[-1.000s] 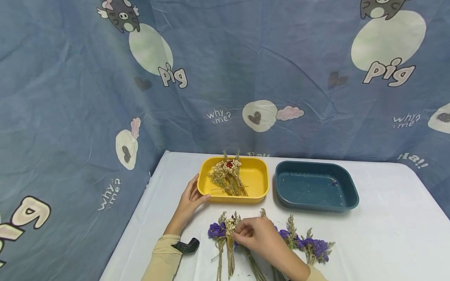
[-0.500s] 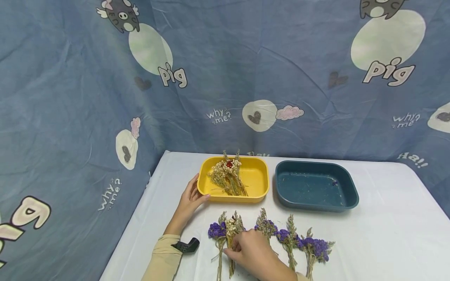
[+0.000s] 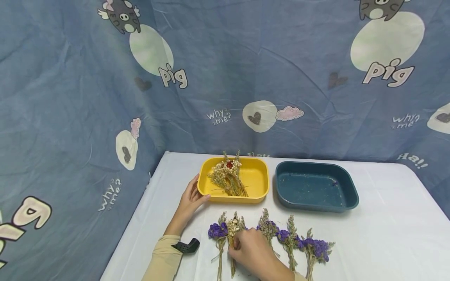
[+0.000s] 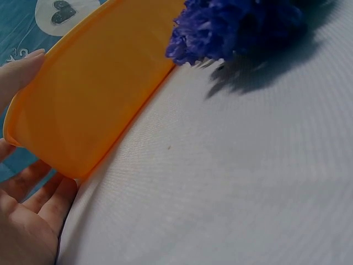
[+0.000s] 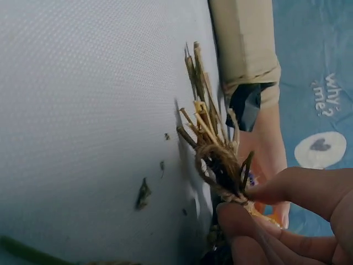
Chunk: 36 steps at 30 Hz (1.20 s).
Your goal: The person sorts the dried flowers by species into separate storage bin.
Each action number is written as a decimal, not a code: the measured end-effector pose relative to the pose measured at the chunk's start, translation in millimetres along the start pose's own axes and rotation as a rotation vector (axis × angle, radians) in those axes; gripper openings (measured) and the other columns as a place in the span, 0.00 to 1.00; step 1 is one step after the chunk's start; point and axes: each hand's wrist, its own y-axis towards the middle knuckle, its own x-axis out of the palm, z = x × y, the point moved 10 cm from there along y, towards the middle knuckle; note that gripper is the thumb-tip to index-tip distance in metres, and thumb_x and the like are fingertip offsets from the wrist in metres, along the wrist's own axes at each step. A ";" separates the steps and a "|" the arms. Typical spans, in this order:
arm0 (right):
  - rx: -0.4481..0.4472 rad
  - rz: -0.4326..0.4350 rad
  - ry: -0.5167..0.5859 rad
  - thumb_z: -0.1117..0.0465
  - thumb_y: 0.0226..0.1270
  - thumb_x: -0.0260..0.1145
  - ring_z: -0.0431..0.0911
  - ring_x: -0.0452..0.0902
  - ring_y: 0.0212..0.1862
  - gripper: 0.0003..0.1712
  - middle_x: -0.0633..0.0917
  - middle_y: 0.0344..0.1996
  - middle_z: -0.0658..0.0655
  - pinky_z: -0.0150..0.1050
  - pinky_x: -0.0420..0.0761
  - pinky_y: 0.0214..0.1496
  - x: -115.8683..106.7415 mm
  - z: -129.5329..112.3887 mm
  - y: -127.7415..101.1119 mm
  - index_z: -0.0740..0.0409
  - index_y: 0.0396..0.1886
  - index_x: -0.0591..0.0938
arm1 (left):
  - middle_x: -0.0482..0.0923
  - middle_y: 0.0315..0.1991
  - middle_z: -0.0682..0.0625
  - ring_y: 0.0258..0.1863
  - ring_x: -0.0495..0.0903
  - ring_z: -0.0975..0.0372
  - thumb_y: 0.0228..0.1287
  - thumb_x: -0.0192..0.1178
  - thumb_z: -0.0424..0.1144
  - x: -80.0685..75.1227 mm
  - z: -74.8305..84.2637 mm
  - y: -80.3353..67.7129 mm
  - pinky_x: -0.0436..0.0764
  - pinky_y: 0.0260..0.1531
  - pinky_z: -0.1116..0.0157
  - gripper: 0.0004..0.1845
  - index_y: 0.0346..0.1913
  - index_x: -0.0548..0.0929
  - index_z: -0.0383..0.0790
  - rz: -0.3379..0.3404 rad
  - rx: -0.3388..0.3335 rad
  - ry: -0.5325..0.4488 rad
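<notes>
One cream bunch (image 3: 227, 177) lies in the yellow tray (image 3: 260, 194); the left hand (image 3: 190, 197) steadies it, fingers relaxed. The right hand (image 3: 250, 251) pinches another cream bunch (image 3: 233, 227) on the desk (image 3: 386, 234). Purple bunches (image 3: 291, 240) remain; the teal tray (image 3: 316, 205) looks nearly bare.

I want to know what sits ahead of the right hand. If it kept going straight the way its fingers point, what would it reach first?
Probably the yellow tray: the right hand, pinching a cream flower bunch, points away from the person toward the tray's near wall, though depth is uncertain.

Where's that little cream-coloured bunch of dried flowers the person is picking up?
In the head view the cream bunch lies low on the table, pinched by the right hand, between the leftmost purple bunch and the next one, just in front of the yellow tray.
</notes>
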 end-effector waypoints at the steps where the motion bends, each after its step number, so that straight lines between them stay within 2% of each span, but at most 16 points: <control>1: 0.006 0.002 -0.006 0.52 0.56 0.77 0.30 0.62 0.14 0.19 0.75 0.10 0.36 0.25 0.66 0.19 0.5 0.7 0.0 0.44 0.11 0.79 | 0.58 0.81 0.46 0.80 0.61 0.51 0.66 0.72 0.39 -0.1 0.1 -0.1 0.68 0.73 0.70 0.49 0.83 0.53 0.57 -0.001 -0.001 -0.002; 5: 0.010 0.001 -0.064 0.46 0.56 0.78 0.32 0.58 0.13 0.26 0.69 0.08 0.37 0.27 0.62 0.16 2.9 -0.1 0.7 0.44 0.08 0.74 | 0.58 0.81 0.46 0.80 0.62 0.52 0.66 0.72 0.38 -0.5 -0.1 -0.6 0.68 0.73 0.72 0.49 0.83 0.53 0.57 0.000 -0.002 -0.010; 9: 0.029 -0.028 -0.038 0.51 0.57 0.76 0.33 0.55 0.12 0.27 0.64 0.06 0.37 0.27 0.61 0.14 5.1 2.1 1.2 0.44 0.08 0.70 | 0.58 0.80 0.46 0.80 0.61 0.52 0.66 0.72 0.39 0.4 -1.9 -1.0 0.69 0.72 0.74 0.50 0.83 0.53 0.56 -0.004 -0.006 -0.010; 18: 0.102 -0.080 0.320 0.59 0.57 0.76 0.33 0.67 0.15 0.15 0.76 0.12 0.40 0.27 0.72 0.20 -0.3 21.9 0.6 0.49 0.15 0.80 | 0.57 0.80 0.46 0.80 0.61 0.51 0.67 0.71 0.38 1.9 -1.4 -1.0 0.70 0.71 0.76 0.50 0.83 0.52 0.56 -0.029 0.021 -0.043; 27: 0.161 -0.240 0.733 0.57 0.66 0.74 0.40 0.81 0.21 0.11 0.86 0.19 0.53 0.33 0.87 0.27 6.4 37.1 -4.6 0.59 0.28 0.87 | 0.58 0.80 0.45 0.80 0.62 0.49 0.67 0.71 0.39 1.6 1.7 -1.8 0.71 0.71 0.73 0.49 0.83 0.52 0.57 -0.026 0.015 -0.012; 31: 0.152 -0.251 0.815 0.57 0.66 0.74 0.41 0.81 0.23 0.12 0.86 0.20 0.57 0.33 0.87 0.28 3.4 37.2 -5.3 0.63 0.30 0.88 | 0.58 0.80 0.45 0.80 0.62 0.49 0.67 0.71 0.39 2.2 3.6 -1.8 0.71 0.72 0.69 0.49 0.83 0.52 0.56 -0.023 0.018 -0.004; 36: 0.139 -0.237 0.823 0.57 0.65 0.75 0.37 0.76 0.21 0.13 0.83 0.17 0.51 0.29 0.80 0.25 -0.9 38.5 -4.2 0.63 0.30 0.88 | 0.58 0.80 0.45 0.79 0.63 0.49 0.67 0.71 0.39 1.8 2.9 -1.3 0.71 0.72 0.69 0.49 0.83 0.53 0.56 -0.011 0.012 0.008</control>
